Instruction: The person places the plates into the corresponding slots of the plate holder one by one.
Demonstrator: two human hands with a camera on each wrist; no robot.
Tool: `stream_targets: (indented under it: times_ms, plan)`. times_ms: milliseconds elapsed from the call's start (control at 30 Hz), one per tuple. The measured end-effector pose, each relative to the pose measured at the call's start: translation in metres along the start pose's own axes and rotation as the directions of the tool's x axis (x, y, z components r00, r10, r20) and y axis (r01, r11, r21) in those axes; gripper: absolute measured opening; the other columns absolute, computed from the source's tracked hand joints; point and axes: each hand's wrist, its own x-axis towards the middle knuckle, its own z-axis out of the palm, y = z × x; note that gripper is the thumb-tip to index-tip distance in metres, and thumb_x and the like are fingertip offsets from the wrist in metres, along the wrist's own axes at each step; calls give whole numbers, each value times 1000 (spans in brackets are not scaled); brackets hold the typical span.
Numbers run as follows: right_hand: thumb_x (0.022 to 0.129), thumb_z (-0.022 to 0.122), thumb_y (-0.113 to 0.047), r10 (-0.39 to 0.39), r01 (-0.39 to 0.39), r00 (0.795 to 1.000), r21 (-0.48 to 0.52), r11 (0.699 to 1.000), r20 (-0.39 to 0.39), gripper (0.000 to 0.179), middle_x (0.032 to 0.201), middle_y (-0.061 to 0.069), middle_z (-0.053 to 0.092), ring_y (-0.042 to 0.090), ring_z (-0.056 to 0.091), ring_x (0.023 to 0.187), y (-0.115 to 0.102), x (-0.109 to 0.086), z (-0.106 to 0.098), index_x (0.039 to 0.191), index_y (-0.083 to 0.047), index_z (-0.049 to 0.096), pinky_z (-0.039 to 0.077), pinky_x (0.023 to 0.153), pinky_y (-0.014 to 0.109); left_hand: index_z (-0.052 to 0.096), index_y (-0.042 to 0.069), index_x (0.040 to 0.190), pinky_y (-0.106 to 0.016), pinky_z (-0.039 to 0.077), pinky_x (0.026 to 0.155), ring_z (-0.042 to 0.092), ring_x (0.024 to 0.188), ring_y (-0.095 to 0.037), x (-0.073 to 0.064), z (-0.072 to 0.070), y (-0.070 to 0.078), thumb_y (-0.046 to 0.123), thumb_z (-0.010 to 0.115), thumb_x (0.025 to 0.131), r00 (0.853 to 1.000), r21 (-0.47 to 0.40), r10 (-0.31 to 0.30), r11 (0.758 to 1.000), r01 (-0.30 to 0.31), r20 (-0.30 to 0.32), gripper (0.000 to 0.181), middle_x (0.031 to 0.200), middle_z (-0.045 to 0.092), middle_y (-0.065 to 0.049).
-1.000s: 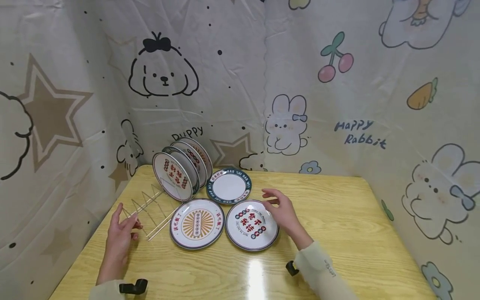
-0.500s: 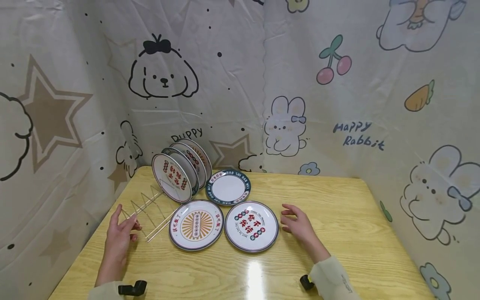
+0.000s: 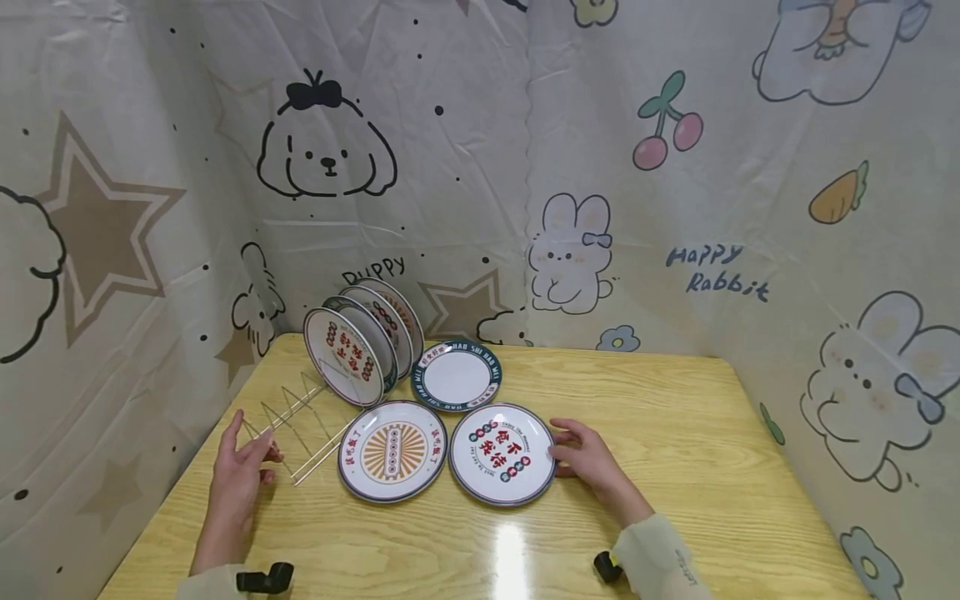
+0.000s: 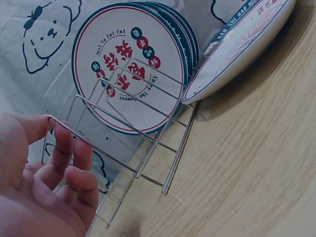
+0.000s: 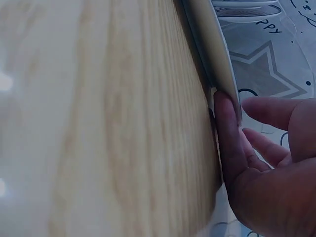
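At the left my left hand (image 3: 238, 471) grips the near end of a metal wire plate rack (image 4: 148, 143), thumb and fingers about its end wire in the left wrist view. Several plates stand on edge at the rack's far end, the front one a white plate with red lettering (image 3: 343, 357). My right hand (image 3: 592, 458) is at the right rim of a flat-lying white plate with red characters (image 3: 491, 483). In the right wrist view, a finger (image 5: 227, 118) reaches under that rim, with another digit close over the upper side.
A plate with an orange sunburst (image 3: 375, 471) lies between the rack and the right-hand plate. Behind them is a green-rimmed plate (image 3: 457, 375). Printed curtains (image 3: 480, 167) rise along the back and sides of the wooden table (image 3: 660, 417).
My right hand drew off the plate to the right, then came back in to its right rim. The left hand stays on the rack, and the plates keep their places.
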Motion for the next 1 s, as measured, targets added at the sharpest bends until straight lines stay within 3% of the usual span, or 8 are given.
stream_targets:
  times_ms: [267,533,733,867,1000]
  plan:
    - [91,67,11,15,-16,999,36,999,46,58,125,25,61,21,69,88,0,2,-8,147,6,50,63,73,38,-3,33,167,-21,47,60,61,81,-2,2,3,-2,33,57,107,1000,-20,-1,1000,2,20,85,86,67,14]
    - [93,63,9,51,-52,996,19,998,72,53,115,20,64,20,69,82,-6,3,-10,144,8,52,63,70,35,-1,32,168,-21,47,59,61,80,-3,2,1,-1,32,59,107,1000,-31,20,999,-20,7,85,83,66,15]
    - [90,59,6,56,-57,996,21,998,69,54,111,19,62,18,64,77,-7,1,-12,143,10,51,60,63,30,0,33,168,-20,47,59,62,80,-2,2,1,0,32,58,107,1000,-36,2,999,-2,2,84,84,67,15]
    - [90,58,5,50,-55,992,39,998,118,55,112,17,63,17,66,78,-9,-2,-17,143,10,46,59,62,27,1,33,168,-21,47,59,61,79,-2,2,2,0,32,58,107,1000,-27,-6,1000,6,-15,83,84,67,14]
    - [93,57,1,54,-61,983,33,998,177,54,98,13,71,16,68,72,-11,-6,-21,144,8,40,58,60,25,1,32,168,-21,48,60,61,80,-2,2,2,0,33,57,107,1000,-5,-8,1000,8,-26,83,85,67,13]
